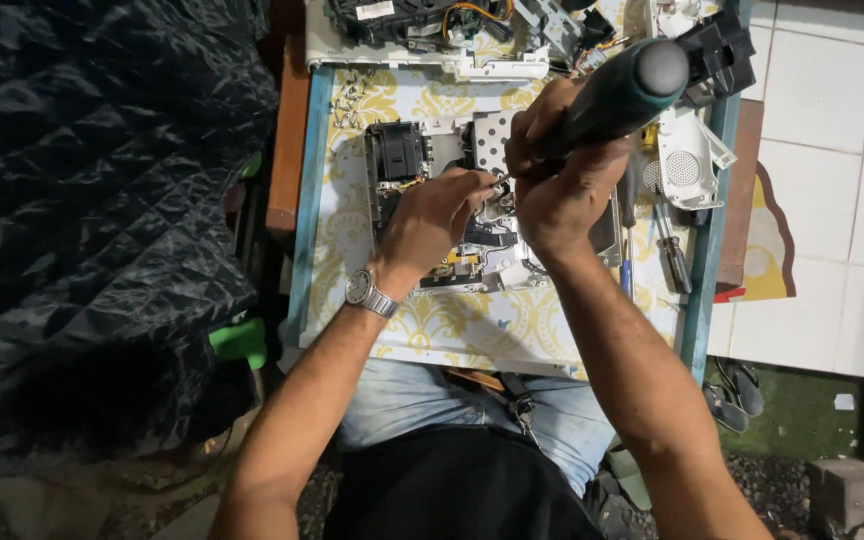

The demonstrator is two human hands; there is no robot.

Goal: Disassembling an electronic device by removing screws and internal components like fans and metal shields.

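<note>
White floor tiles (pixel 832 150) run along the right edge of the head view, and a dark quilted cover (pixel 92 200) fills the left. Between them stands a small bench (pixel 352 230) with a blue rim, spread with a cloth patterned in yellow and white.

On the middle of the bench lies an opened device chassis (pixel 422 200), white and grey, with a black block at its upper left and a perforated metal plate near its top. The left hand (pixel 432 215) rests on the chassis with its fingers bent down onto the inner parts; its grip looks pinched on something small, though what lies between the fingertips cannot be told. A metal wristwatch (pixel 370 294) sits on that wrist.

The right hand (pixel 557 190) is clenched around a screwdriver (pixel 622 90) with a thick dark green handle, held upright over the chassis so that the handle's rounded end points toward the camera. Its tip is hidden behind the hands.

Just right of the chassis lie two more slim screwdrivers (pixel 667 250) and a white plastic cover (pixel 687 165) with a round grille. More loose electronic parts (pixel 432 25) are piled at the far end of the bench. A small heap of screws (pixel 349 95) lies near the upper left corner. Sandals (pixel 732 395) lie on the floor at lower right.
</note>
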